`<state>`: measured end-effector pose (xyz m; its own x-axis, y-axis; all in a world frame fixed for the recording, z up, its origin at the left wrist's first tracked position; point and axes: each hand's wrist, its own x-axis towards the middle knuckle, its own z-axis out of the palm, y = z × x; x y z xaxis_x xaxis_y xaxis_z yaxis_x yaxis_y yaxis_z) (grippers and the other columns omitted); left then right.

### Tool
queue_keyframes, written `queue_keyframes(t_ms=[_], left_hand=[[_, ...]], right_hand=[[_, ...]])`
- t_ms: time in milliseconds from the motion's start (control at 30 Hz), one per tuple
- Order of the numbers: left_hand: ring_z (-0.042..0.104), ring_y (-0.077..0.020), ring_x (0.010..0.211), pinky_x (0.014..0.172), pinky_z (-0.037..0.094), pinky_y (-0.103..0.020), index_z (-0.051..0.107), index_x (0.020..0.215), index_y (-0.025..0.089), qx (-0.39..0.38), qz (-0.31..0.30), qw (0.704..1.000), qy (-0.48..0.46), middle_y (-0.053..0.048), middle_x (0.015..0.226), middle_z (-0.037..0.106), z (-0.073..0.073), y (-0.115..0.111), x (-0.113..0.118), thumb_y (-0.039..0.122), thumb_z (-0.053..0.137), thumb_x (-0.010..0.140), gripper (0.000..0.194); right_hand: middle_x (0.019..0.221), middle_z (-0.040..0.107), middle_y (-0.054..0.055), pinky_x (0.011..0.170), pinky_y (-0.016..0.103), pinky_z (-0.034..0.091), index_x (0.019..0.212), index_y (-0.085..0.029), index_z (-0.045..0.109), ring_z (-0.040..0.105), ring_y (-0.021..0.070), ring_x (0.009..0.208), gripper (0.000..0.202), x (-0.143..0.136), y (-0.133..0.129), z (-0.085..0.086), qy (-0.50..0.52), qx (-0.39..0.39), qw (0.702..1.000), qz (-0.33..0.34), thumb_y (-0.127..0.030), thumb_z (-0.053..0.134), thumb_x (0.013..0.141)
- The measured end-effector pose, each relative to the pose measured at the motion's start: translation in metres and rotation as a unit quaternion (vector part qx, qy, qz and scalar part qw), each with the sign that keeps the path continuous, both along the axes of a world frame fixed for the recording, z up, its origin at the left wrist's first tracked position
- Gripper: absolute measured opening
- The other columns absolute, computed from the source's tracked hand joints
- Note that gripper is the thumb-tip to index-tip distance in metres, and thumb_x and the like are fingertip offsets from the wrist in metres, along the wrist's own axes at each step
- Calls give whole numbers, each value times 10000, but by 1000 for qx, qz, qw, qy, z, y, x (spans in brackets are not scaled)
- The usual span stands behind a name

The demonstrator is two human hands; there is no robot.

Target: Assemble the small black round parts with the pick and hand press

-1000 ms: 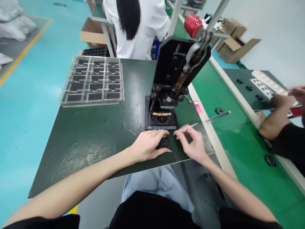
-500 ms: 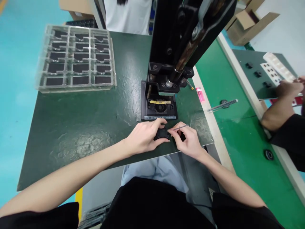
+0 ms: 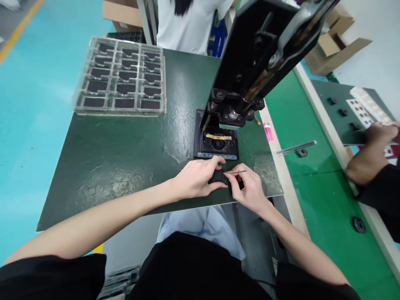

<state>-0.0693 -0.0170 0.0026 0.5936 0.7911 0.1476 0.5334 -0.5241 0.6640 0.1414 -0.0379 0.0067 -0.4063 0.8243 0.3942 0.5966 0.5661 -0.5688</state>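
My left hand (image 3: pixel 196 180) grips a small black round part (image 3: pixel 218 178) against the dark green mat (image 3: pixel 125 141) near its front edge. My right hand (image 3: pixel 248 189) pinches thin metal tweezers (image 3: pixel 238 171), their tip at the part. Just beyond the hands stands a black hand press (image 3: pixel 246 71), and its base fixture (image 3: pixel 218 143) has a yellow strip across a round nest. My fingers hide most of the part.
A clear blister tray (image 3: pixel 120 81) of dark parts sits at the mat's far left. Beside the press lie a pink marker (image 3: pixel 268 131) and, on the green belt (image 3: pixel 312 179), a metal tool (image 3: pixel 296 147). Another person's arm (image 3: pixel 368 160) works at right; a person in white (image 3: pixel 193 25) stands behind.
Both hands stayed on the small part. My right hand drew the tweezers in from pointing outward until their tip met the part. My head moved closer to the press.
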Motion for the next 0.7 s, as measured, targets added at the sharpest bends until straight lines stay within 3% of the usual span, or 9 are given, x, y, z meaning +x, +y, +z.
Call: queue_keyframes(t_ms=[200,367,467,533,633,700], left_hand=[[782,-282,944,757,578,-339,427,1265,204,9,8,1000,16,-71,1086,770,2,0,1,422,795,869,583],[782,-289,873,663,529,-326,443,1165,213,16,20,998,56,-57,1067,764,6,0,3,491,756,886,503],[780,-290,866,650,516,-327,438,1143,221,23,23,997,66,-44,1071,765,5,1,2,523,764,873,520],[779,-292,883,653,516,-327,436,1133,225,27,25,997,62,-42,1081,765,4,1,2,530,784,855,541],[778,-289,909,674,522,-325,435,1131,226,32,29,998,55,-47,1085,765,2,1,2,518,797,848,545],[778,-287,922,693,529,-327,435,1141,225,32,30,998,54,-48,1089,764,2,1,2,515,790,856,539]], right_hand=[[728,603,35,604,323,443,806,-235,528,566,183,675,204,-1,2,-3,-21,1,1000,8,-154,521,993],[707,588,25,583,312,428,751,-230,523,559,168,644,237,-3,1,-2,-6,-37,999,4,-208,569,982],[720,619,20,514,284,416,776,-220,582,564,142,584,225,2,2,8,97,-41,992,-63,-263,591,997],[769,657,29,536,282,455,866,-217,648,611,148,619,163,11,4,21,147,20,982,-121,-246,575,1009],[936,729,73,748,357,538,997,-232,726,693,213,869,142,30,4,42,48,137,982,-118,-163,604,975],[1033,743,90,832,395,541,1113,-237,736,689,240,976,235,40,0,50,-52,141,987,-58,-119,599,963]])
